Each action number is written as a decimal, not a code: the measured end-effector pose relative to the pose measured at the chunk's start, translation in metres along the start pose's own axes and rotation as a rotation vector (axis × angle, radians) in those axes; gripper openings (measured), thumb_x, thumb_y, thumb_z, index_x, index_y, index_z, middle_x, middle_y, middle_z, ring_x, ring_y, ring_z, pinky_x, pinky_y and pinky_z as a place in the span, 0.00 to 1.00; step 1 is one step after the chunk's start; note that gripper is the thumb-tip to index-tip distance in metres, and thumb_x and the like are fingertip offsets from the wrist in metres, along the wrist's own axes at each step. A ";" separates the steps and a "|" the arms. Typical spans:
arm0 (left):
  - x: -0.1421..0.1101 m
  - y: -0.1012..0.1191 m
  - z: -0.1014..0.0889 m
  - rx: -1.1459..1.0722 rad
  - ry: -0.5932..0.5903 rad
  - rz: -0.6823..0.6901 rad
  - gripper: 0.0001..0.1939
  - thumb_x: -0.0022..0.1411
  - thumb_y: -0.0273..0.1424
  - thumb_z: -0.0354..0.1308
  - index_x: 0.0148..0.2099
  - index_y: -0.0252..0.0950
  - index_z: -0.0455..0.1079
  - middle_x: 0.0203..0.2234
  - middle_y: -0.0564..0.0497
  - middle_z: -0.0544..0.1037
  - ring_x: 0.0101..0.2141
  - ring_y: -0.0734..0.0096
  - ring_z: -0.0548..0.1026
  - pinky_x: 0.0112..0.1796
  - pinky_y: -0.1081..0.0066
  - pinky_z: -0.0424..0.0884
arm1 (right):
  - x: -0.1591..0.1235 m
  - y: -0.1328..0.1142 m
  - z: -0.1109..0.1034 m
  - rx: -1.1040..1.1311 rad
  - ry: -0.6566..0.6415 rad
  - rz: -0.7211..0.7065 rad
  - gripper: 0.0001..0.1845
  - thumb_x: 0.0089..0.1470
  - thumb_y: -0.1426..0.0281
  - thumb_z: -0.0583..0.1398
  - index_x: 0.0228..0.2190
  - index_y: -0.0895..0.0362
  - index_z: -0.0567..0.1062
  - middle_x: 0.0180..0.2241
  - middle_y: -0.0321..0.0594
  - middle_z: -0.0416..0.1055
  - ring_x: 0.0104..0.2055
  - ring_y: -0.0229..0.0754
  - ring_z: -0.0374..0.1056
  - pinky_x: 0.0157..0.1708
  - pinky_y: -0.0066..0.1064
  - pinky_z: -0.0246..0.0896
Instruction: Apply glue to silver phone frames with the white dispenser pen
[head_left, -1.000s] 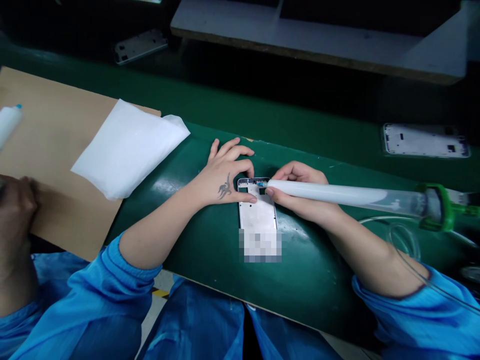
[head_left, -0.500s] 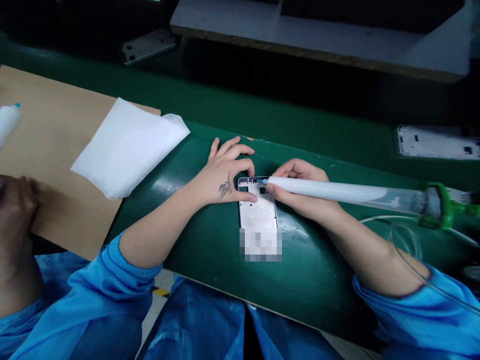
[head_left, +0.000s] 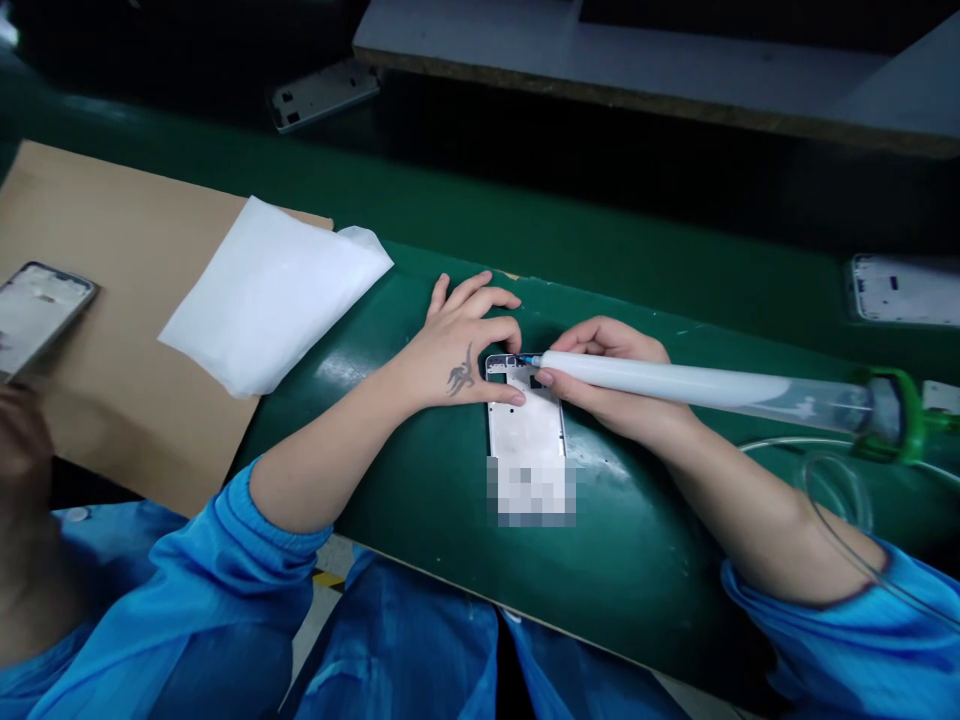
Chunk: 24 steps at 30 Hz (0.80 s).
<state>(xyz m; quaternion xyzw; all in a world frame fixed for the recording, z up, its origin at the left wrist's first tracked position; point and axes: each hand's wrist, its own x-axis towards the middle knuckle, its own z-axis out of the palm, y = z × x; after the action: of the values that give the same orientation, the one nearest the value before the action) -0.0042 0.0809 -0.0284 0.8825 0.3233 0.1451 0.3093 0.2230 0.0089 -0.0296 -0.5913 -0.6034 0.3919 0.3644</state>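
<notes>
A silver phone frame [head_left: 526, 425] lies on the green mat [head_left: 420, 480] in front of me. My left hand [head_left: 465, 345] rests on its upper left corner, thumb pressed on the frame and fingers curled on the mat. My right hand [head_left: 607, 385] grips a long white glue syringe [head_left: 697, 388] like a pen. Its blue tip touches the frame's top edge. A green cap and a clear hose [head_left: 832, 480] trail from the syringe's back end to the right.
A white sheet [head_left: 274, 290] lies on a brown board [head_left: 112, 330] at left. A co-worker's hand [head_left: 22, 440] holds another phone frame [head_left: 34, 315] there. More frames [head_left: 904, 288] [head_left: 322, 93] ride the belt beyond. A grey shelf [head_left: 637, 60] runs across the back.
My hands and the syringe have barely shifted. At left the co-worker's white tube is gone and a phone frame has come into view. Frames on the far belt moved right.
</notes>
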 end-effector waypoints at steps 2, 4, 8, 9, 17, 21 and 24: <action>0.000 0.000 0.000 0.003 0.000 -0.004 0.28 0.50 0.58 0.70 0.42 0.42 0.75 0.61 0.46 0.69 0.72 0.38 0.49 0.68 0.33 0.28 | 0.001 0.000 0.000 -0.008 -0.008 -0.005 0.18 0.47 0.56 0.74 0.33 0.50 0.76 0.31 0.39 0.80 0.29 0.45 0.75 0.28 0.35 0.70; 0.000 0.000 0.000 0.004 0.002 -0.005 0.28 0.49 0.58 0.70 0.41 0.42 0.75 0.61 0.46 0.69 0.71 0.38 0.49 0.68 0.32 0.28 | 0.001 0.000 0.001 -0.020 -0.007 -0.011 0.19 0.47 0.55 0.74 0.34 0.51 0.76 0.31 0.39 0.80 0.29 0.44 0.75 0.28 0.35 0.69; 0.000 -0.001 0.001 0.007 0.003 0.006 0.28 0.50 0.59 0.70 0.41 0.42 0.75 0.61 0.46 0.69 0.71 0.37 0.49 0.68 0.32 0.29 | 0.002 -0.001 0.000 -0.024 -0.006 -0.018 0.19 0.46 0.55 0.74 0.33 0.51 0.76 0.30 0.39 0.80 0.29 0.44 0.75 0.27 0.34 0.69; 0.000 -0.002 0.000 0.009 0.002 0.010 0.28 0.50 0.59 0.70 0.41 0.42 0.75 0.61 0.46 0.69 0.71 0.37 0.49 0.68 0.32 0.29 | 0.001 -0.002 0.000 -0.023 -0.005 -0.018 0.18 0.46 0.56 0.74 0.33 0.51 0.76 0.30 0.39 0.79 0.29 0.44 0.75 0.28 0.34 0.69; -0.001 0.000 -0.002 0.010 -0.013 -0.006 0.28 0.50 0.58 0.70 0.42 0.43 0.75 0.62 0.47 0.69 0.72 0.39 0.49 0.68 0.33 0.28 | 0.000 -0.002 0.000 0.007 0.025 0.026 0.17 0.47 0.57 0.74 0.32 0.50 0.75 0.30 0.39 0.79 0.29 0.46 0.75 0.28 0.36 0.70; -0.001 0.000 -0.002 0.001 -0.010 -0.007 0.29 0.50 0.60 0.69 0.42 0.43 0.75 0.62 0.47 0.69 0.72 0.39 0.49 0.67 0.32 0.29 | -0.003 0.003 -0.003 0.067 0.018 0.028 0.18 0.49 0.53 0.72 0.32 0.49 0.74 0.28 0.38 0.78 0.26 0.45 0.74 0.25 0.36 0.69; -0.002 -0.001 0.000 0.006 0.034 -0.023 0.32 0.50 0.62 0.68 0.45 0.43 0.75 0.60 0.47 0.72 0.71 0.40 0.53 0.68 0.32 0.32 | -0.010 0.007 -0.008 0.174 -0.059 -0.026 0.22 0.54 0.45 0.66 0.37 0.48 0.72 0.26 0.36 0.78 0.21 0.44 0.72 0.22 0.36 0.68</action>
<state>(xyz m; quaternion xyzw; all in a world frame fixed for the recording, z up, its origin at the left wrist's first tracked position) -0.0068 0.0803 -0.0293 0.8771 0.3389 0.1557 0.3027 0.2335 -0.0004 -0.0323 -0.5375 -0.5853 0.4554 0.4014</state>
